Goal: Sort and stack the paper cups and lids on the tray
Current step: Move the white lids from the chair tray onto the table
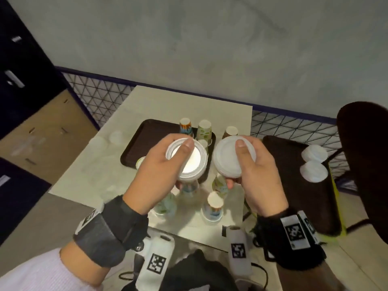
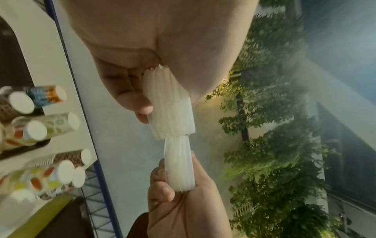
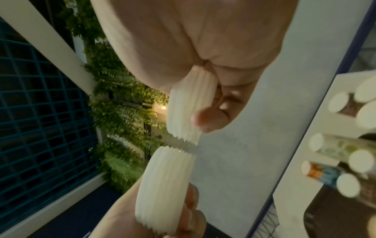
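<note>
Standing at centre, a pale counter (image 1: 147,114), edged behind by a dark-railed mesh fence (image 1: 98,91). Resting on that counter, a dark brown tray (image 1: 147,139) carrying upturned patterned paper cups (image 1: 204,128); nearer the body, more upturned cups (image 1: 214,203) off the tray, on the bare counter. Sitting off to the right, apart from the counter, a second dark tray (image 1: 289,164) bearing two white lid piles (image 1: 314,162). Raised above the counter, side by side and nearly touching, two stacks of white lids. Curled round the left stack of lids (image 1: 190,159), the left hand (image 1: 159,171): thumb across its top face, fingers beneath, so a grip pinching that stack. Clamped likewise on the right stack of lids (image 1: 228,156), the right hand (image 1: 256,175), thumb on top, fingers under its lower edge. Seen edge-on from the wrist views, ribbed rims of many nested lids (image 2: 171,112) in each grip.
</note>
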